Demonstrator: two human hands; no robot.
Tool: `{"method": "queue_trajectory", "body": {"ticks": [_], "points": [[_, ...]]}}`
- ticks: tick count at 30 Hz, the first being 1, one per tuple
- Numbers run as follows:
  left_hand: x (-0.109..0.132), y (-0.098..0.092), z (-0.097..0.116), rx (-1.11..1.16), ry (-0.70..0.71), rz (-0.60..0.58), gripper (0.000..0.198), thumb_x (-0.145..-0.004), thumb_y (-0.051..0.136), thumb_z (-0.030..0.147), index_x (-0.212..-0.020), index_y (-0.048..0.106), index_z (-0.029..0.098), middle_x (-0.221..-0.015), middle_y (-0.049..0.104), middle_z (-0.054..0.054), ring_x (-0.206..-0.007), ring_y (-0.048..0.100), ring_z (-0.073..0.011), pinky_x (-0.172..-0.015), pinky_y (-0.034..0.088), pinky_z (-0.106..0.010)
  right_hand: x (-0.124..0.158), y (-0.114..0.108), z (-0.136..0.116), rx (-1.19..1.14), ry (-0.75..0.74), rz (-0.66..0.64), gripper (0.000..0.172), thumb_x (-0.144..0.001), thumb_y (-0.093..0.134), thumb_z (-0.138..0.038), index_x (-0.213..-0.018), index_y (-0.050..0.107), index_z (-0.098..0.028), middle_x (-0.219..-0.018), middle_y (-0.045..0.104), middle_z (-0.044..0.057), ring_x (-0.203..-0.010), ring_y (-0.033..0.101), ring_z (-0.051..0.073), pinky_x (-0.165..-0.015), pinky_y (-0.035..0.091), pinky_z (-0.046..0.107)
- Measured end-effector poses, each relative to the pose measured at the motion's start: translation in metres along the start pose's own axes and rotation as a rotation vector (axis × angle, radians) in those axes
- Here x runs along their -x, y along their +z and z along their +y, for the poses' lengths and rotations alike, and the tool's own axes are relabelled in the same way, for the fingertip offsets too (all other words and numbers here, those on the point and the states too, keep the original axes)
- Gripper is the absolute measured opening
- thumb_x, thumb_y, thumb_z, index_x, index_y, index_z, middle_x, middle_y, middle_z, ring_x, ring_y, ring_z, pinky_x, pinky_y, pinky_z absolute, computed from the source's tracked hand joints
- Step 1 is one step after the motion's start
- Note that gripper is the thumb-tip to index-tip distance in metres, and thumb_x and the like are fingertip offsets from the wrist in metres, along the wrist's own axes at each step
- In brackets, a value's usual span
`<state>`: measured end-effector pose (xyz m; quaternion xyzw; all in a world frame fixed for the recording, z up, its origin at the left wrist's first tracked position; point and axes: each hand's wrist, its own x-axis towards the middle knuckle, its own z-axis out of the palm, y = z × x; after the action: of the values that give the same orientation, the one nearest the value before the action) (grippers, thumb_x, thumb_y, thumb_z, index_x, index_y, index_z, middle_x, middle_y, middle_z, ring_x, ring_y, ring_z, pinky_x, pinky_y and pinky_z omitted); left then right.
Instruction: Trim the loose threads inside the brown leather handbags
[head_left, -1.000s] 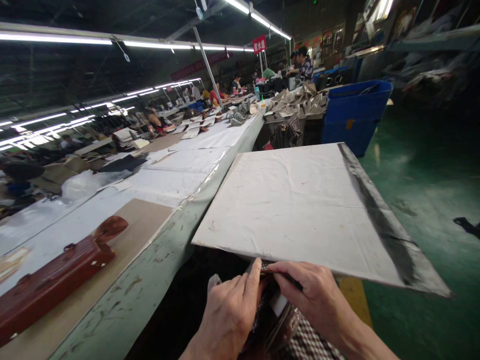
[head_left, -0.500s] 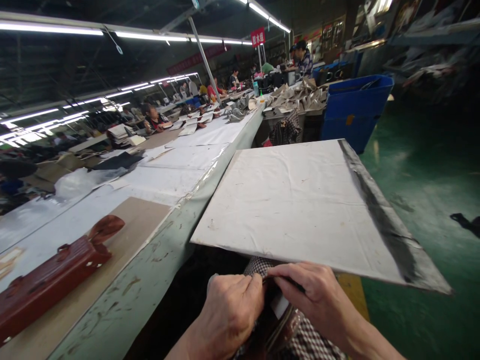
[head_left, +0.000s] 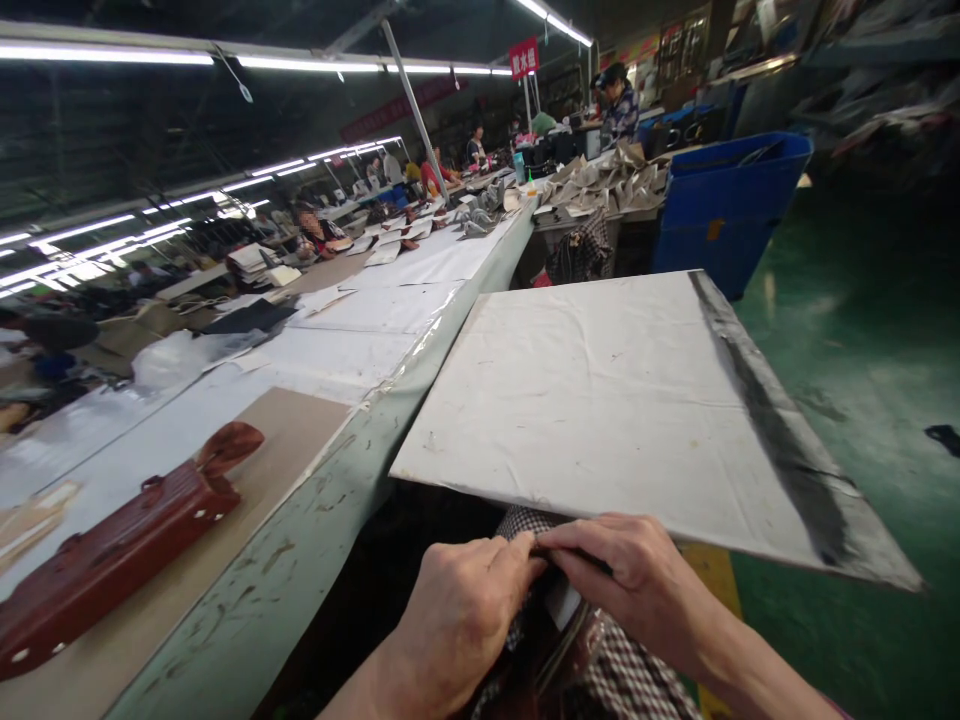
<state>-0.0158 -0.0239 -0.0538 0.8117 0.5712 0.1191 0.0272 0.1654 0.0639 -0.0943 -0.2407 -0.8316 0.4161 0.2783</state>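
Observation:
My left hand (head_left: 469,605) and my right hand (head_left: 634,575) meet low in the view, thumbs and fingers pinched close together. Both grip the upper edge of a dark brown leather piece (head_left: 581,650) over my lap; its full shape is hidden by the hands and shadow. A small white tag (head_left: 562,605) shows just below the fingers. Brown-and-white checked cloth (head_left: 637,675) covers my lap beneath. To the left, a reddish-brown leather bag part (head_left: 135,550) with a rounded flap lies on a grey-brown board (head_left: 289,430).
A white-covered board (head_left: 592,400) juts from the long worktable (head_left: 405,400) just beyond my hands. A blue bin (head_left: 724,215) stands behind it, near a heap of beige pieces (head_left: 607,185). Several people work farther back. Green floor (head_left: 862,330) lies right.
The view has shifted slightly, so the table and bag part sit a little farther right. My left wrist has turned a bit; both hands keep their pinch on the leather edge.

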Motion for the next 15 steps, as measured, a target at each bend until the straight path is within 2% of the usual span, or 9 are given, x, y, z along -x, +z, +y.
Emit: {"method": "queue_trajectory", "body": {"ticks": [2, 3, 6, 9, 12, 15], "points": [[0.002, 0.002, 0.001, -0.138, 0.072, 0.021, 0.025, -0.098, 0.04, 0.012, -0.111, 0.059, 0.007, -0.074, 0.068, -0.006, -0.06, 0.064, -0.0208, -0.05, 0.044, -0.031, -0.003, 0.001, -0.002, 0.004, 0.006, -0.013, 0.023, -0.092, 0.052, -0.019, -0.1, 0.073, -0.024, -0.083, 0.076, -0.001, -0.071, 0.069, 0.015, -0.066, 0.048, 0.023], [0.003, 0.004, 0.001, -0.169, 0.095, 0.024, 0.026, -0.096, 0.038, 0.01, -0.11, 0.06, 0.005, -0.073, 0.067, -0.007, -0.058, 0.063, -0.0218, -0.047, 0.042, -0.032, -0.004, 0.001, -0.003, 0.006, 0.01, -0.018, 0.024, -0.091, 0.052, -0.019, -0.1, 0.073, -0.024, -0.083, 0.076, -0.001, -0.071, 0.07, 0.015, -0.066, 0.048, 0.024], [0.0, 0.009, -0.001, -0.106, 0.09, 0.039, 0.029, -0.095, 0.036, 0.01, -0.082, 0.063, 0.009, -0.061, 0.062, -0.005, -0.049, 0.057, -0.0201, -0.042, 0.036, -0.031, -0.006, 0.002, -0.002, 0.018, 0.023, -0.031, 0.025, -0.091, 0.052, -0.019, -0.103, 0.072, -0.025, -0.084, 0.076, -0.001, -0.074, 0.07, 0.016, -0.067, 0.048, 0.024], [-0.006, 0.009, -0.005, -0.001, -0.007, 0.043, 0.036, -0.097, 0.039, 0.014, -0.065, 0.057, 0.015, -0.052, 0.055, 0.0, -0.044, 0.053, -0.0145, -0.042, 0.034, -0.028, -0.009, 0.002, -0.001, 0.041, 0.054, -0.045, 0.025, -0.09, 0.051, -0.02, -0.103, 0.073, -0.026, -0.083, 0.075, -0.001, -0.073, 0.07, 0.016, -0.067, 0.048, 0.025], [-0.01, 0.0, -0.007, 0.087, -0.121, 0.016, 0.028, -0.099, 0.045, 0.018, -0.077, 0.061, 0.016, -0.063, 0.063, 0.003, -0.054, 0.06, -0.0103, -0.05, 0.043, -0.021, -0.013, 0.003, 0.0, 0.049, 0.092, -0.048, 0.024, -0.09, 0.053, -0.022, -0.101, 0.073, -0.027, -0.081, 0.075, -0.002, -0.071, 0.07, 0.016, -0.065, 0.047, 0.024], [-0.003, -0.012, -0.005, 0.265, -0.297, -0.038, 0.012, -0.095, 0.055, 0.019, -0.099, 0.066, 0.022, -0.085, 0.07, 0.004, -0.075, 0.066, -0.0102, -0.069, 0.05, -0.017, -0.017, 0.004, -0.001, 0.055, 0.105, -0.036, 0.023, -0.091, 0.052, -0.024, -0.1, 0.073, -0.027, -0.08, 0.075, -0.002, -0.07, 0.07, 0.016, -0.064, 0.047, 0.024]]}}
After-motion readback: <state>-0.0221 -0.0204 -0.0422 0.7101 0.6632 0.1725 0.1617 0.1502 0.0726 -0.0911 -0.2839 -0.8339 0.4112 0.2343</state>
